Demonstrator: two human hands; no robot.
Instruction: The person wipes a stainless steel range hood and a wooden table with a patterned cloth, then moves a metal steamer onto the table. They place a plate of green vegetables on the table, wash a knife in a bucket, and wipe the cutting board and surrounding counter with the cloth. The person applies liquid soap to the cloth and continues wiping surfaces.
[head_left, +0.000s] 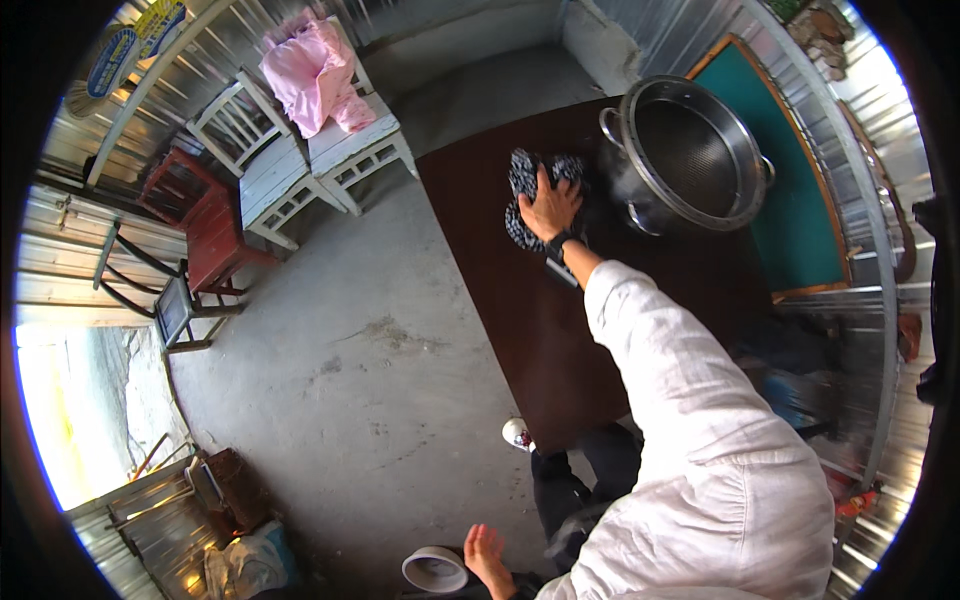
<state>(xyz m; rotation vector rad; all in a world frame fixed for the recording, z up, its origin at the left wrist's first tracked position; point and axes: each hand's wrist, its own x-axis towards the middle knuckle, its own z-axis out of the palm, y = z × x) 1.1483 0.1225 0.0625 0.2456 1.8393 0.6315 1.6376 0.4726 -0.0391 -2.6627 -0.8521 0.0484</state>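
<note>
My right hand (551, 206), with a dark band on its wrist, presses down on a bunched black-and-white patterned cloth (523, 176) and holds it against the dark brown table (487, 247). Beside the wrist lies a small light-edged flat object (561, 271), partly hidden by the arm. A large two-handled steel pot (634, 187) stands to the right of the cloth, its perforated inside visible. At the bottom of the view, my left hand (485, 553) hangs empty with fingers slightly bent, close to a pale round basin (435, 570).
Left of the table are two worn white chairs (270, 169), one bearing pink fabric (311, 75), a red chair (214, 240) and a dark-framed chair (174, 307). A green board (799, 195) leans behind the pot. Bags (255, 562) lie at lower left.
</note>
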